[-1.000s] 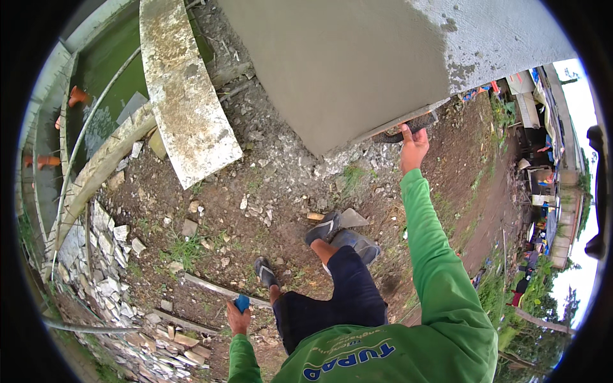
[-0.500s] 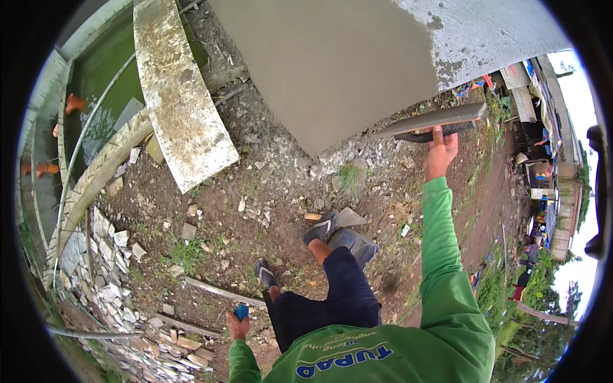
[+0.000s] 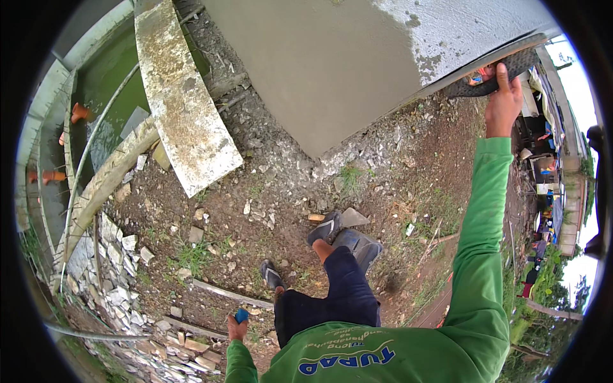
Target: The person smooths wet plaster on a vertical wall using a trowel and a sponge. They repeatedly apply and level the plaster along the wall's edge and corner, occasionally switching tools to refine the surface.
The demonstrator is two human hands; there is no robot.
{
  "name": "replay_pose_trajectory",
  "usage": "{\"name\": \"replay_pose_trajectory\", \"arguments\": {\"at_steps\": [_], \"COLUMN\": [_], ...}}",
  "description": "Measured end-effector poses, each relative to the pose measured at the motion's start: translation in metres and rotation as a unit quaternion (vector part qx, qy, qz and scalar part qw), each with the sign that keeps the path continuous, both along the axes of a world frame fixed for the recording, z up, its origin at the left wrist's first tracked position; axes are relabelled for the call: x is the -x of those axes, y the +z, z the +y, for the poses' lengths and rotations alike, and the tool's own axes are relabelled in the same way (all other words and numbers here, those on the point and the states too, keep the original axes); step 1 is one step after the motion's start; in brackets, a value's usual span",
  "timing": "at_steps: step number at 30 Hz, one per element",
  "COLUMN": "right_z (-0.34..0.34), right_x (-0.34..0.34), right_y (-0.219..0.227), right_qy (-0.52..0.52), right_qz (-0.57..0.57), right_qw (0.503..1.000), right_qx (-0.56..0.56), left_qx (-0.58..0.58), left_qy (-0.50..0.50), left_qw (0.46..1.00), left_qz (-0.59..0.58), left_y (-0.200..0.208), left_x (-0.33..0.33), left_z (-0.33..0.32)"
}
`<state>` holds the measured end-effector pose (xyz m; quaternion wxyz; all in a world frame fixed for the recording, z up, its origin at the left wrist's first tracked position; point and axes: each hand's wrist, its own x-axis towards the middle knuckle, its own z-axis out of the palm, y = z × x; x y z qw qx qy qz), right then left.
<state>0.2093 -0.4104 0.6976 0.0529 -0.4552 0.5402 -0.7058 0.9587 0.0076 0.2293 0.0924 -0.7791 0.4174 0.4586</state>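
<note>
My right hand (image 3: 503, 108) is stretched far out to the right, its fingers closed round the black handle of a long plastering float (image 3: 485, 62). The float's blade lies along the right-hand edge of a slab-like surface coated with smooth grey cement (image 3: 319, 70). Beyond the damp grey coat, that surface turns pale and rough, with dark splotches. Low on the left, my left hand (image 3: 237, 329) is closed on a small blue object (image 3: 241, 315), whose kind I cannot make out. This hand stays well away from the cement.
A cement-stained board (image 3: 185, 96) slopes at the left, beside a green pool (image 3: 105, 102) with a concrete rim. Broken stone slabs (image 3: 118, 255) are heaped lower left. A dark bucket-like container (image 3: 359, 247) stands by my foot. Rubble and thin planks (image 3: 230, 294) lie on the soil.
My right hand has moved up and to the right, bringing the float from beside the cement's corner onto its right-hand edge. My left hand has barely moved.
</note>
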Motion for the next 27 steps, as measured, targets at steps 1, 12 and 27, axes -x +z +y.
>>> {"name": "replay_pose_trajectory", "arguments": {"at_steps": [1, 12, 27], "right_z": [0.01, 0.546, 0.788], "right_x": [0.006, -0.045, -0.395], "right_y": [0.034, -0.398, -0.388], "right_qy": [-0.003, -0.23, -0.28], "right_qz": [0.032, 0.15, -0.213], "right_qw": [0.999, 0.552, 0.537], "right_qx": [0.007, -0.788, -0.767], "left_qx": [-0.004, 0.209, 0.046], "left_qy": [-0.004, -0.079, 0.041], "left_qw": [1.0, 0.973, 0.933], "left_qz": [0.024, 0.062, 0.355], "left_y": [-0.004, 0.031, 0.064], "left_x": [-0.002, 0.013, 0.149], "left_z": [-0.012, -0.149, -0.194]}}
